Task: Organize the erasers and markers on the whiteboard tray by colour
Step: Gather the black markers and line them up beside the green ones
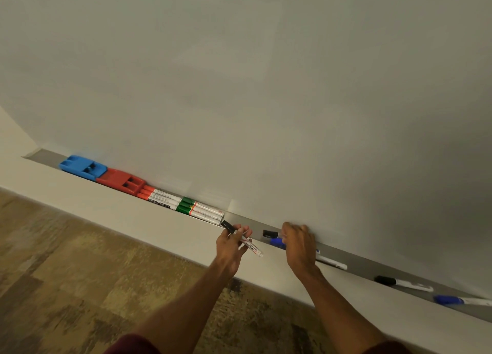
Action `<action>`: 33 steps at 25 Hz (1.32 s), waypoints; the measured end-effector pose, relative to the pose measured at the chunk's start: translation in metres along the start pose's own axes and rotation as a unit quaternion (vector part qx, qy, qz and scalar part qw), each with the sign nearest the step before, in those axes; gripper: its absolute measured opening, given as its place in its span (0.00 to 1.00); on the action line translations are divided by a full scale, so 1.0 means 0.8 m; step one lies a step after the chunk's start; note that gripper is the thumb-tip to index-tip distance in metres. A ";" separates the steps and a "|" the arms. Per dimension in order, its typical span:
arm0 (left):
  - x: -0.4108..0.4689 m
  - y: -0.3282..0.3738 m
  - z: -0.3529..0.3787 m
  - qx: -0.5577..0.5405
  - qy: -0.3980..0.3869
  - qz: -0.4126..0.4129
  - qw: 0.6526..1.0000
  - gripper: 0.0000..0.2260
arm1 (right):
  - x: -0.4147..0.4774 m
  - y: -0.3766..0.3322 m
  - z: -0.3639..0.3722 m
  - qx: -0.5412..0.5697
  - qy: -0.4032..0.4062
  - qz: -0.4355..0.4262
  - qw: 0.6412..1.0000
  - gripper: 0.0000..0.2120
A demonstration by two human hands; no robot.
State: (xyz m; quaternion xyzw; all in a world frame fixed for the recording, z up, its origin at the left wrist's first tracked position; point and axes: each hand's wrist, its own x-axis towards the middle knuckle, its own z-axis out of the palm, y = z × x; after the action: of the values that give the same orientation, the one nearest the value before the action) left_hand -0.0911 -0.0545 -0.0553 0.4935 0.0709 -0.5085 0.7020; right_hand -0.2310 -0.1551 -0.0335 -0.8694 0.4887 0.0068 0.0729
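Observation:
On the grey whiteboard tray (351,257) a blue eraser (80,166) lies at the far left with a red eraser (121,180) touching it. Beside them lie red-capped markers (159,195), then green-capped markers (202,210). My left hand (231,244) holds a black-capped marker (243,240) just in front of the tray. My right hand (299,243) rests over a blue-capped marker (277,242) and a black-capped marker (270,233) in the tray; its grip is hidden. Further right lie a white marker end (332,262), another black-capped marker (403,283) and another blue-capped marker (463,300).
The whiteboard (266,100) fills the view above the tray. A white wall ledge (133,220) runs below the tray. Brown patterned carpet (80,273) covers the floor beneath.

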 end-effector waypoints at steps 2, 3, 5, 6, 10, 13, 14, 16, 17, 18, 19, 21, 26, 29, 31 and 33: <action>-0.001 -0.001 0.001 0.004 -0.008 0.007 1.000 0.07 | 0.001 -0.002 -0.002 0.018 0.018 -0.030 0.999 0.08; -0.001 -0.002 0.002 0.006 -0.011 0.011 1.000 0.08 | 0.002 -0.006 -0.003 0.041 0.027 -0.046 0.998 0.06; -0.002 -0.005 0.006 0.017 -0.017 0.018 1.000 0.10 | 0.004 -0.018 -0.008 0.132 0.037 -0.056 0.989 0.06; -0.003 -0.007 0.008 0.024 -0.021 0.022 0.999 0.11 | 0.005 -0.025 -0.012 0.189 0.032 -0.053 0.980 0.06; -0.010 -0.010 0.016 0.046 -0.052 0.037 0.997 0.12 | 0.005 -0.047 -0.018 0.314 0.013 -0.055 0.948 0.08; -0.016 -0.010 0.019 0.046 -0.060 0.049 0.996 0.11 | -0.001 -0.052 -0.017 0.309 -0.004 -0.048 0.950 0.10; -0.019 -0.010 0.020 0.047 -0.064 0.050 0.996 0.11 | -0.003 -0.052 -0.016 0.310 -0.007 -0.049 0.949 0.11; -0.022 -0.012 0.021 0.044 -0.071 0.046 0.995 0.11 | -0.009 -0.049 -0.014 0.315 -0.013 -0.053 0.948 0.11; -0.023 -0.013 0.021 0.043 -0.068 0.045 0.996 0.11 | -0.012 -0.046 -0.012 0.315 -0.018 -0.053 0.947 0.11; -0.025 -0.014 0.022 0.041 -0.061 0.042 0.996 0.10 | -0.014 -0.041 -0.010 0.314 -0.021 -0.050 0.948 0.11; -0.026 -0.015 0.023 0.037 -0.051 0.038 0.997 0.10 | -0.017 -0.034 -0.008 0.314 -0.017 -0.041 0.948 0.12; -0.025 -0.018 0.025 0.018 -0.030 0.026 0.999 0.09 | -0.020 -0.011 -0.008 0.312 0.004 -0.004 0.950 0.11; -0.027 -0.023 0.027 -0.035 0.001 0.005 0.999 0.06 | -0.039 0.080 -0.013 0.242 0.057 0.077 0.965 0.07; -0.029 -0.030 0.030 -0.038 0.007 -0.003 0.999 0.09 | -0.058 0.133 -0.023 0.143 0.056 0.103 0.983 0.06; -0.030 -0.037 0.037 -0.037 0.004 -0.010 0.999 0.10 | -0.069 0.168 -0.032 0.040 0.051 0.114 0.991 0.06; -0.029 -0.048 0.044 -0.040 0.000 -0.012 0.999 0.11 | -0.082 0.201 -0.043 -0.053 0.032 0.128 0.990 0.05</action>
State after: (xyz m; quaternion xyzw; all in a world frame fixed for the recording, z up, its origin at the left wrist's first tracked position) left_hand -0.1462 -0.0664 -0.0474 0.4642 0.0970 -0.5136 0.7151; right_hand -0.4039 -0.1858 -0.0136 -0.8023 0.5967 0.0138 0.0096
